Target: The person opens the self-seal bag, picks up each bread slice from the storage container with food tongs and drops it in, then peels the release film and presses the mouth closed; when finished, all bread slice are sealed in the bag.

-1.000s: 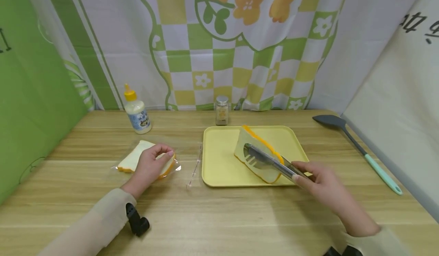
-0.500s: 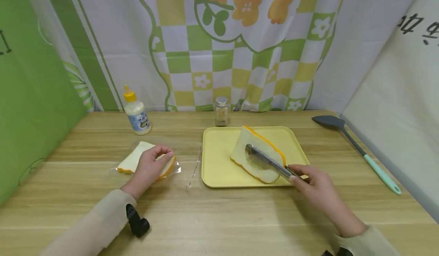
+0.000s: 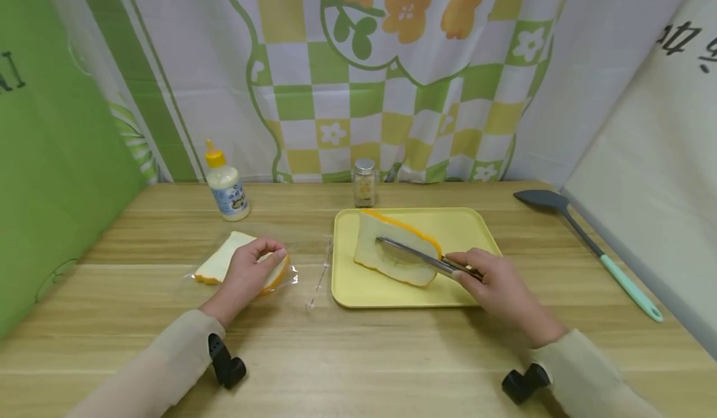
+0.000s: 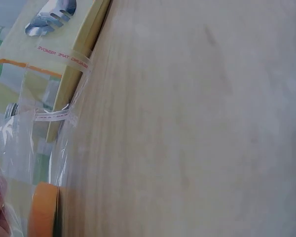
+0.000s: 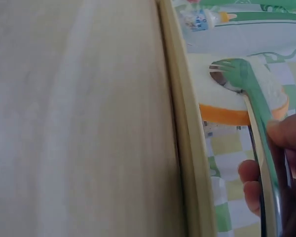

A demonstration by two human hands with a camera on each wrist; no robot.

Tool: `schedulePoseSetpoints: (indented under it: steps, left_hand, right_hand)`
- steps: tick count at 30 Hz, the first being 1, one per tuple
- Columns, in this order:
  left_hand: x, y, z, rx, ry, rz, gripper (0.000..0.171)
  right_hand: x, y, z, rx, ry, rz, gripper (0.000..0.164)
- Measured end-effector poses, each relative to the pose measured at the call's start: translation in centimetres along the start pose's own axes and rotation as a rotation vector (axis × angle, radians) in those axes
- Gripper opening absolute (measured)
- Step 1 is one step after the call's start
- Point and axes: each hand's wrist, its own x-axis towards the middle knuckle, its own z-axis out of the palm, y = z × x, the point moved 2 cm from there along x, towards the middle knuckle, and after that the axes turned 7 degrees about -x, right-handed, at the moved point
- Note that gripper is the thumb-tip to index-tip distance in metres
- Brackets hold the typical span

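You have open table point(image 3: 358, 356) all along the near edge, between the two sleeves and in front of the yellow tray point(image 3: 476, 225). Between the tray's left rim and the wrapped bread point(image 3: 224, 259), a loose plastic flap point(image 3: 320, 272) lies in the narrow lane. At the far edge, the squeeze bottle point(image 3: 226, 183) and spice jar point(image 3: 364, 182) stand well apart, leaving a wide gap. To the right, the spatula point(image 3: 588, 244) runs diagonally along the side wall.
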Motion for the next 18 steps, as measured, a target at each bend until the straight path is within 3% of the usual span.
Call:
schedulePoseSetpoints:
  steps: [8, 18]
  left_hand:
    - [0.2, 0.1, 0.1, 0.019, -0.011, 0.009, 0.012]
    - [0.1, 0.1, 0.0, 0.027, -0.018, -0.005, 0.013]
  right_hand:
    - [-1.0, 0.6, -0.2, 0.051, 0.001, -0.075, 0.035]
    - [-2.1, 0.9, -0.9, 0.035, 0.021, -0.073, 0.033]
